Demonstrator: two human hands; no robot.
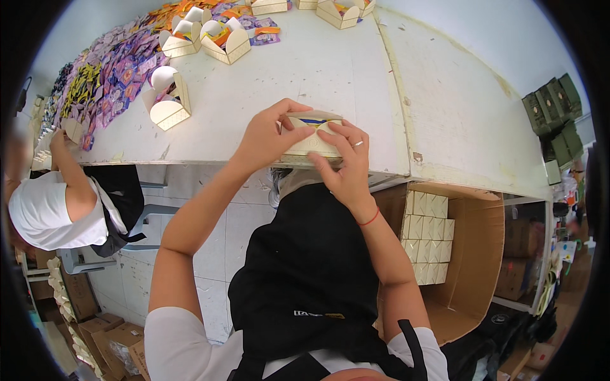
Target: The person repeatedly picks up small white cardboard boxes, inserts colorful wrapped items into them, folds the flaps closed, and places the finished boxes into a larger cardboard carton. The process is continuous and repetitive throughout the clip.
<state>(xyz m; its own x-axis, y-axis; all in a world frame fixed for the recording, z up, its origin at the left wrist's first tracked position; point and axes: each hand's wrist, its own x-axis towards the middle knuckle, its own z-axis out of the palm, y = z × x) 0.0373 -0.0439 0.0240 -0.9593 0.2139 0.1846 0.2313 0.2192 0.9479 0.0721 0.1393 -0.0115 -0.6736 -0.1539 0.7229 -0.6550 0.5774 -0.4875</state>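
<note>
At the front edge of the white table sits a small cream cardboard box (312, 144), gripped from both sides by my hands. My left hand (271, 135) holds its left side, with the thumb on a front flap. Across the right flap spread the fingers of my right hand (345, 145), and its thumb presses low on the front. The rounded flaps are partly folded in, and a blue and yellow packet (314, 121) shows in the gap between them. A back flap stands behind the packet. The rest of the contents is hidden.
Filled open boxes (170, 112) stand on the table (295, 76), near a large heap of small packets (119, 71). To my right, a carton (476, 257) holds stacked closed boxes (426, 238). A co-worker (57, 205) works at the left. Dark green boxes (553, 105) are stacked far right.
</note>
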